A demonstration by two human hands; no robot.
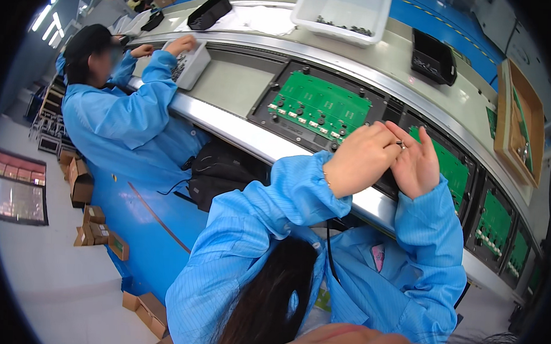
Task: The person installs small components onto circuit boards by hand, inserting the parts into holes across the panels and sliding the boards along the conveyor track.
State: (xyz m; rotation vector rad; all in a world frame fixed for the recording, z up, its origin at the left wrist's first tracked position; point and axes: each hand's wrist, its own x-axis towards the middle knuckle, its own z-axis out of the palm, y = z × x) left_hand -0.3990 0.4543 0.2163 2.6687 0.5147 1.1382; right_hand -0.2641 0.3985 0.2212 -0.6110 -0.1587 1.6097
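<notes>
Head view: left hand (pixel 357 162) and right hand (pixel 416 169) are together, the left pinching a small dark part (pixel 401 144); the right's grip is unclear. One green circuit board (pixel 327 103) lies left, nearer the left hand, lengthwise far-left to near-right.

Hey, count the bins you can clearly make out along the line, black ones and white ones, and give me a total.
Black bins: 3
White bins: 2
Total: 5
</notes>
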